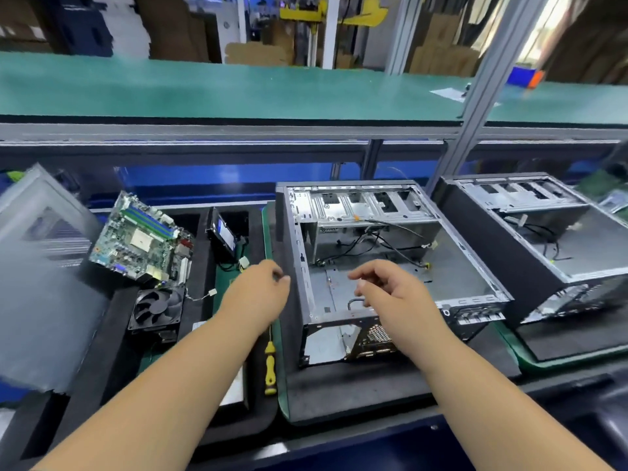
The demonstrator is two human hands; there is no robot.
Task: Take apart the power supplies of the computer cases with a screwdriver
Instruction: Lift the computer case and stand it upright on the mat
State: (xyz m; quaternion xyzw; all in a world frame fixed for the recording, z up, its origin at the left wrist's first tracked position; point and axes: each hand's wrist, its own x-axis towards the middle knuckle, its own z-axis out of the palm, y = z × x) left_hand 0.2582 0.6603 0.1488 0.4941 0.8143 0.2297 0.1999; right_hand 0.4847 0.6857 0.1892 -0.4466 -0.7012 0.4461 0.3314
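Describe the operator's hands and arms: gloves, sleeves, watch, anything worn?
Nothing worn that shows. The left hand and right hand are bare, with no gloves, rings or wrist strap. Both forearms are bare down to the bottom edge of the picture, with no sleeve or cuff in view.

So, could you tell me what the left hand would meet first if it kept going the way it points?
Probably the near computer case's dark left side wall; the left hand reaches toward it, holding nothing, though depth is unclear.
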